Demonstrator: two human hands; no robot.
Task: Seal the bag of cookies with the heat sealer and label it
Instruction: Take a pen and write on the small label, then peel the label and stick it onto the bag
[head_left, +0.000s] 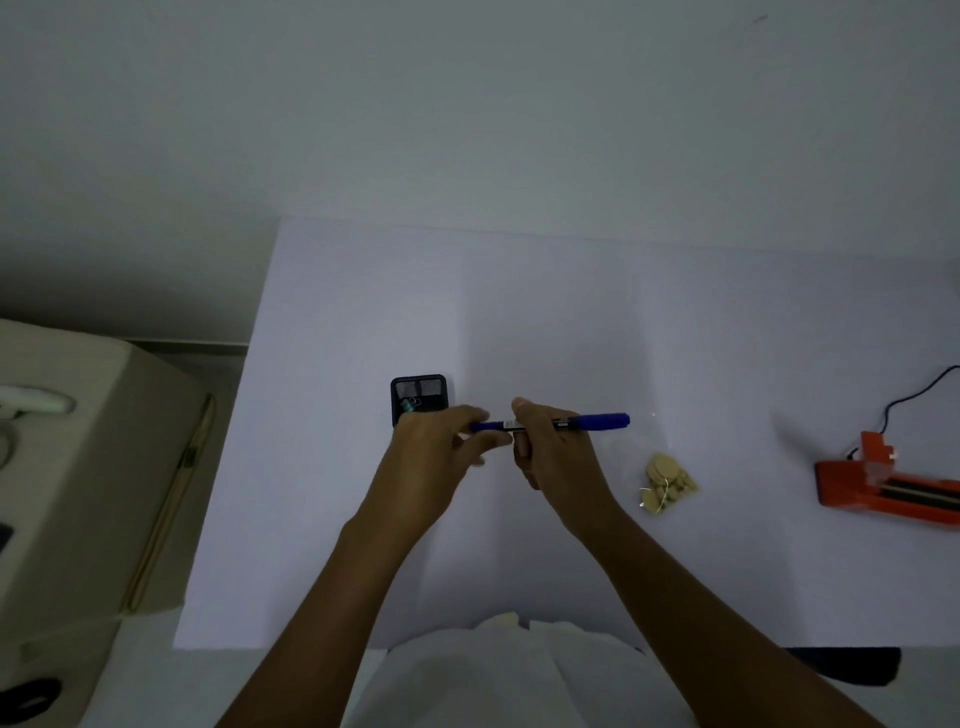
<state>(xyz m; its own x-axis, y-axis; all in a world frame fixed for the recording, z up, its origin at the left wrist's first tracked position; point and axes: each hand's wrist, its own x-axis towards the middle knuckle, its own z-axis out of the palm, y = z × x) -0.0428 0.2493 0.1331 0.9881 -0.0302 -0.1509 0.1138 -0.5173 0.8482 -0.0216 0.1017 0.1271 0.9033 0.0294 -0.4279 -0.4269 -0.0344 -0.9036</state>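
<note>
Both hands on the blue marker (553, 422): right hand (558, 449) wraps the barrel, left hand (441, 447) pinches its end, probably the cap. Cookie bag (667, 483) lies right on the worktop (519, 312); light, crinkly, fragile, so hold its top edge.

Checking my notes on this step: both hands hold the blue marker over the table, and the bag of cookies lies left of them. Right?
Not quite. In the head view the bag of cookies lies right of the hands, not left. Both the left hand and right hand do hold the blue marker.
</note>
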